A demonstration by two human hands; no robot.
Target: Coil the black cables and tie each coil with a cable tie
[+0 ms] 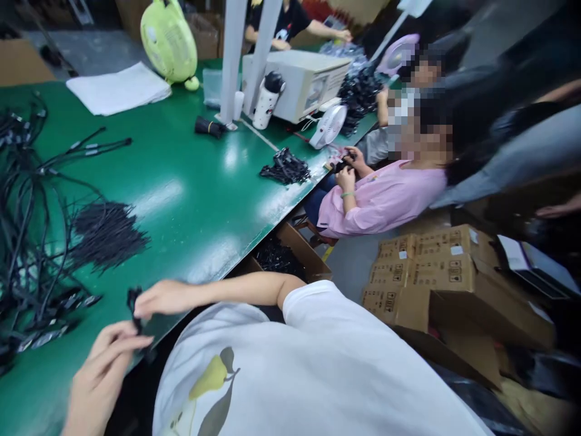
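Your right hand (166, 298) and left hand (102, 366) meet over the near edge of the green table (190, 206), both pinching a small black cable bundle (134, 301) that pokes up beside the right fingertips; blur hides its finer detail. Just beyond lies a pile of thin black strips (109, 236), touching a loose tangle of black cables (29, 200) on its left. Farther along sits a heap of short black cables (285, 166), near a white fan (329, 127) and a co-worker in a pink top (385, 200), whose hands hold something dark
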